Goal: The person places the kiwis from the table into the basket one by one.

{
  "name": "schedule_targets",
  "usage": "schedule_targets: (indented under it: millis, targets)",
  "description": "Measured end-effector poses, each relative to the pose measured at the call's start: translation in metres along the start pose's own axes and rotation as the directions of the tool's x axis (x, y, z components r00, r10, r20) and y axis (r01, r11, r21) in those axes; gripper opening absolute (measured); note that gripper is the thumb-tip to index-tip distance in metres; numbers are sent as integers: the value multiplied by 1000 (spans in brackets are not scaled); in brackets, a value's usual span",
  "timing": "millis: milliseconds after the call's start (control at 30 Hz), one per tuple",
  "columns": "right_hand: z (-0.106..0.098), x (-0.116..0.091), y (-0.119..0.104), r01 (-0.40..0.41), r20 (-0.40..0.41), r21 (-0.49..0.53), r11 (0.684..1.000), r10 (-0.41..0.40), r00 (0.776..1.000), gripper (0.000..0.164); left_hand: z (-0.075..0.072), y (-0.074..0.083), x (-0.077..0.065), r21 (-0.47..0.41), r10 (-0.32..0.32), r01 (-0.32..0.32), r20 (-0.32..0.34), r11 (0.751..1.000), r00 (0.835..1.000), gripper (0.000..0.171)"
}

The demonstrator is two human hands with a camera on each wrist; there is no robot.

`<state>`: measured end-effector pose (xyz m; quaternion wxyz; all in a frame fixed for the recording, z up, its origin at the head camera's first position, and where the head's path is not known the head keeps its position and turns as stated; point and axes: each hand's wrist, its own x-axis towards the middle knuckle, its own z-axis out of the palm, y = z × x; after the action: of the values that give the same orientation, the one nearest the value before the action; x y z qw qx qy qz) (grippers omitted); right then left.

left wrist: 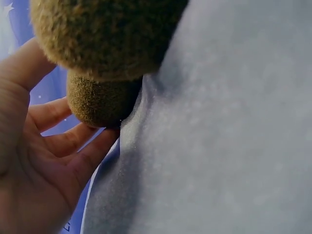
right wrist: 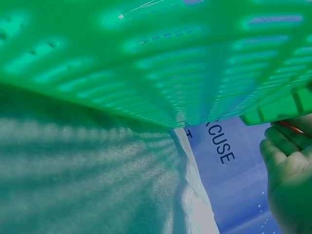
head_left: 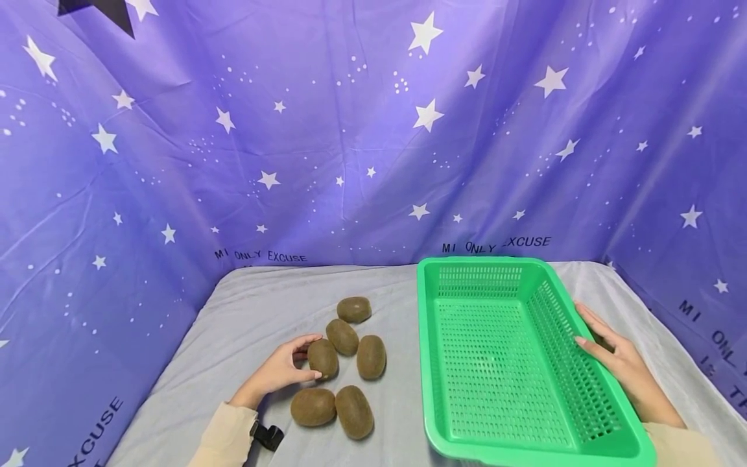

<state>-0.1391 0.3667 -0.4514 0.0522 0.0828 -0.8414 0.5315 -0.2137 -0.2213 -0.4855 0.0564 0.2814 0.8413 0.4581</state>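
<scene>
My left hand (head_left: 281,370) grips a brown kiwi (head_left: 323,359) on the cloth, thumb at its near end and fingers at its far end. In the left wrist view, fingertips touch that kiwi (left wrist: 100,100), while a closer kiwi (left wrist: 107,34) partly covers it. Several more lie around it: one kiwi (head_left: 342,337) right beside it, another kiwi (head_left: 371,357) to its right, a kiwi (head_left: 354,309) farthest back, and two kiwis (head_left: 313,407) in front. My right hand (head_left: 627,366) holds the right rim of a green plastic basket (head_left: 427,363), thumb over the edge, fingers outside and below.
The basket holds nothing and stands right of the kiwis, its slotted floor showing. A grey cloth (head_left: 251,305) covers the table. Purple curtains (head_left: 350,130) with white stars enclose the back and sides. A black strap piece (head_left: 268,436) sits at my left wrist.
</scene>
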Motion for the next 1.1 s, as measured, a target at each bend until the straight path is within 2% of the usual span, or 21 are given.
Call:
schedule_targets:
  millis: [100,233,333,433,600,700,1100]
  targets:
    - [1,0,0,2,2,27,1000,-3,1000,58,-1,4,-1,9,-13,13,-7,1000,1000,68]
    - [1,0,0,7,3,33,999,-7,1000,58,-7,27,-2,36,-22,23,-16,999,1000,66]
    - [1,-3,1,-9,-4,18,1000,9,1000,58,-12,33,-1,58,-7,8,-22,998,1000,64]
    - [2,-5,1,-36,-13,-3,999,36,999,58,-14,30,1,52,25,-22,-45,998,999,64]
    - [3,-4,1,-8,-25,-10,1000,8,1000,58,-16,9,5,35,62,-59,-79,998,995,65]
    - [4,-1,2,11,-30,13,1000,-11,999,58,-20,3,6,27,60,-58,-86,998,994,66]
    - [5,-1,2,30,-29,18,999,-29,999,58,-34,21,19,-40,35,-38,-71,998,997,69]
